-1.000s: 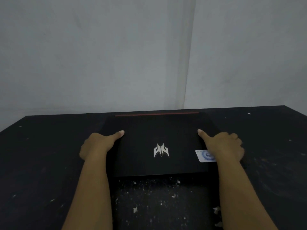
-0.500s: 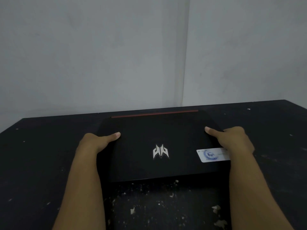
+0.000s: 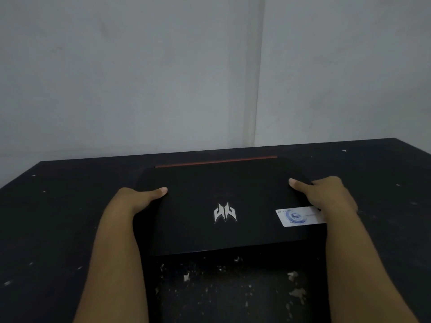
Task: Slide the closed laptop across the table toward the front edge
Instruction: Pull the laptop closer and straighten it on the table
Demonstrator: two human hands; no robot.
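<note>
A closed black laptop [image 3: 224,190] with a silver logo, a red strip along its back edge and a white sticker at its right lies on the black table [image 3: 58,217], near the wall. My left hand [image 3: 137,199] grips its left edge, thumb flat on the lid. My right hand [image 3: 326,194] grips the right edge the same way, its heel covering part of the sticker. The fingers of both hands are hidden below the laptop's sides.
The table top is dark, with scattered pale chips and scuffs, thickest in the patch between my forearms [image 3: 233,283]. A grey wall corner [image 3: 258,89] rises right behind the table's back edge. The table's right back corner [image 3: 396,141] shows at far right.
The laptop has come slightly closer to me, its front edge lower in view. My right hand shifted outward along the right edge, uncovering more of the sticker. Both hands keep their grip.
</note>
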